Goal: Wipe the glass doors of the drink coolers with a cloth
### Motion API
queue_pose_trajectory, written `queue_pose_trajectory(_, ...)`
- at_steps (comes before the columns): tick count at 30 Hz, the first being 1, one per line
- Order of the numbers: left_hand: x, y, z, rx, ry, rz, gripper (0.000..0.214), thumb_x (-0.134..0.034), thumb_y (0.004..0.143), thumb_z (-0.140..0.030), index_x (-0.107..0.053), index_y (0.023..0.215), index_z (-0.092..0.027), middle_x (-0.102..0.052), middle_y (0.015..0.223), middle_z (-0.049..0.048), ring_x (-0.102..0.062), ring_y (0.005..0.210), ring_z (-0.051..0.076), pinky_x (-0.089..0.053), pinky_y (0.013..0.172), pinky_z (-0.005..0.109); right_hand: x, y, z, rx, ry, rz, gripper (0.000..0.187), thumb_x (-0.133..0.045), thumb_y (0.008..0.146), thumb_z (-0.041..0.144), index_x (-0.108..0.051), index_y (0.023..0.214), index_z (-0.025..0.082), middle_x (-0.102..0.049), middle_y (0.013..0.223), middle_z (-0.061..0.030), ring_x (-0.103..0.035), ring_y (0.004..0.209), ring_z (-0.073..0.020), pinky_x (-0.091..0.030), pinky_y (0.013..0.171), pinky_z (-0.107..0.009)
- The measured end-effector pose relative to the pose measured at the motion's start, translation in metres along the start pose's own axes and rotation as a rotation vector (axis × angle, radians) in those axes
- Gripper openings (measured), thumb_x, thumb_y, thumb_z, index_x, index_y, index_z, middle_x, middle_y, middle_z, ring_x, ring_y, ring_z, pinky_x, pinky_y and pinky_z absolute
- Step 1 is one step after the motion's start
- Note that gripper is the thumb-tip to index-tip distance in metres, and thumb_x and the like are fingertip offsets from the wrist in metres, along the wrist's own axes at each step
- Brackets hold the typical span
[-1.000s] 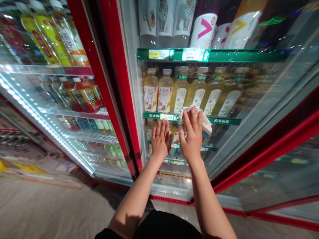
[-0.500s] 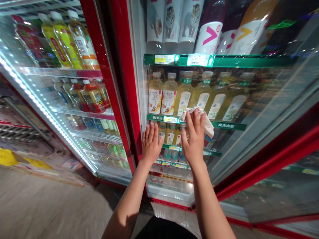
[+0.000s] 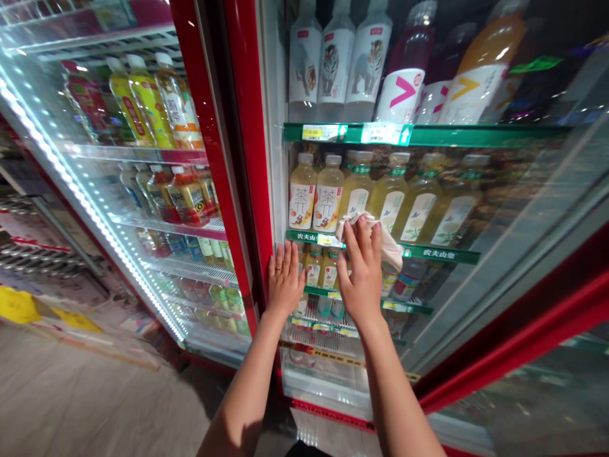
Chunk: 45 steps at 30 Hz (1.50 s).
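My right hand [image 3: 360, 273] presses a crumpled white cloth [image 3: 386, 244] flat against the glass door [image 3: 476, 209] of a red drinks fridge, fingers stretched over the cloth. My left hand [image 3: 284, 279] lies open and flat on the same glass near the red door frame [image 3: 247, 158], with a ring on one finger. Behind the glass, rows of pale yellow tea bottles [image 3: 328, 200] stand on a green-edged shelf [image 3: 404, 134].
A second fridge [image 3: 143, 178] with lit shelves of bottles stands to the left. White and pink-marked bottles [image 3: 394, 76] fill the upper shelf. Cardboard and yellow papers [image 3: 47, 311] lie on the floor at the left. An open red-framed door [image 3: 523, 330] angles out at right.
My left hand slid left across the glass toward the red frame. The right hand with the cloth shifted slightly left. The view tilted upward.
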<state>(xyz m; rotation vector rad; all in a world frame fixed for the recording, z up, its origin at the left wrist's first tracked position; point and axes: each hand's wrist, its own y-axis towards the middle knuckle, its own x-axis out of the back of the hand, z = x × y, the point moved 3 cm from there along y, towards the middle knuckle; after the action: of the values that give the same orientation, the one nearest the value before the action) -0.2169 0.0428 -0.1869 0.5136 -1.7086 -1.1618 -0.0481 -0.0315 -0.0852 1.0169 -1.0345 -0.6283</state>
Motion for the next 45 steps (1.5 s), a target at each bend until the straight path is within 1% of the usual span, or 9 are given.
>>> queue_pose_trajectory(5, 0.002, 0.0, 0.0, -0.022, 0.056, -0.014, 0.08, -0.04, 0.115, -0.039, 0.009, 0.176, -0.021, -0.024, 0.18, 0.0157, -0.025, 0.169, 0.03, -0.024, 0.139, 0.054, -0.013, -0.01, 0.016, 0.085, 0.029, 0.083, 0.087, -0.047, 0.107, 0.013, -0.001, 0.176, 0.039, -0.031, 0.181, 0.0021, -0.018, 0.171, -0.031, -0.044, 0.132, -0.061)
queue_pose_trajectory(8, 0.001, 0.0, -0.001, -0.03, 0.088, -0.037, 0.078, -0.038, 0.115, -0.038, 0.005, 0.176, -0.019, -0.028, 0.179, 0.0159, -0.026, 0.168, 0.029, -0.027, 0.139, 0.053, -0.015, -0.02, 0.012, 0.039, 0.02, 0.055, 0.086, -0.047, 0.107, 0.011, -0.005, 0.176, 0.042, -0.029, 0.182, 0.0048, -0.02, 0.171, -0.0299, -0.046, 0.13, -0.06)
queue_pose_trajectory(12, 0.0, -0.001, -0.002, -0.04, 0.091, -0.05, 0.076, -0.037, 0.115, -0.036, 0.004, 0.176, -0.018, -0.029, 0.179, 0.0155, -0.025, 0.169, 0.029, -0.029, 0.138, 0.053, -0.017, -0.009, 0.013, -0.008, 0.018, 0.0, 0.084, -0.047, 0.108, 0.014, -0.006, 0.176, 0.043, -0.022, 0.183, 0.0065, -0.015, 0.172, -0.0306, -0.044, 0.131, -0.062)
queue_pose_trajectory(16, 0.004, -0.001, 0.0, -0.037, 0.059, -0.025, 0.077, -0.038, 0.115, -0.039, 0.005, 0.176, -0.019, -0.031, 0.179, 0.0148, -0.029, 0.168, 0.029, -0.034, 0.135, 0.052, -0.024, 0.005, 0.026, 0.059, 0.015, 0.022, 0.086, -0.048, 0.108, 0.015, -0.001, 0.176, 0.039, -0.025, 0.183, 0.0032, -0.014, 0.172, -0.0314, -0.042, 0.132, -0.061)
queue_pose_trajectory(21, 0.008, -0.002, 0.004, -0.056, 0.042, 0.036, 0.078, -0.038, 0.115, -0.038, 0.008, 0.176, -0.021, -0.033, 0.178, 0.0156, -0.036, 0.165, 0.029, -0.041, 0.132, 0.049, -0.027, -0.012, 0.027, 0.118, -0.02, 0.1, 0.087, -0.049, 0.107, 0.014, -0.001, 0.177, 0.035, -0.034, 0.18, -0.0005, -0.019, 0.171, -0.0307, -0.047, 0.13, -0.058)
queue_pose_trajectory(26, 0.007, -0.002, 0.01, 0.001, 0.053, 0.008, 0.085, -0.042, 0.114, -0.044, 0.01, 0.176, -0.019, -0.03, 0.178, 0.02, -0.036, 0.165, 0.032, -0.04, 0.132, 0.052, -0.021, -0.014, 0.018, 0.033, -0.031, 0.052, 0.082, -0.047, 0.109, 0.016, -0.006, 0.177, 0.039, -0.025, 0.183, 0.0011, -0.017, 0.171, -0.0326, -0.042, 0.132, -0.063)
queue_pose_trajectory(34, -0.003, -0.011, 0.021, -0.014, 0.104, 0.032, 0.089, -0.042, 0.113, -0.05, 0.012, 0.175, -0.016, -0.036, 0.176, 0.0227, -0.047, 0.16, 0.032, -0.044, 0.129, 0.051, -0.04, 0.003, 0.048, 0.13, -0.003, 0.121, 0.084, -0.047, 0.108, 0.016, -0.002, 0.177, 0.035, -0.031, 0.181, -0.0016, -0.019, 0.17, -0.0326, -0.041, 0.133, -0.062)
queue_pose_trajectory(39, -0.007, -0.014, 0.02, 0.024, 0.126, 0.057, 0.079, -0.042, 0.114, -0.049, -0.009, 0.176, -0.013, -0.034, 0.178, 0.0209, -0.039, 0.164, 0.03, -0.041, 0.132, 0.049, -0.037, -0.012, 0.043, 0.092, -0.017, 0.119, 0.086, -0.049, 0.107, 0.017, -0.002, 0.176, 0.039, -0.023, 0.183, 0.0027, -0.018, 0.171, -0.0334, -0.04, 0.133, -0.063)
queue_pose_trajectory(45, -0.01, -0.015, 0.023, 0.032, 0.053, 0.077, 0.071, -0.049, 0.111, -0.042, -0.028, 0.173, -0.013, -0.042, 0.174, 0.0202, -0.039, 0.164, 0.03, -0.039, 0.133, 0.05, -0.046, 0.011, 0.057, 0.131, 0.006, 0.086, 0.083, -0.049, 0.109, 0.02, -0.002, 0.176, 0.034, -0.023, 0.183, 0.0001, -0.012, 0.172, -0.0334, -0.033, 0.137, -0.064)
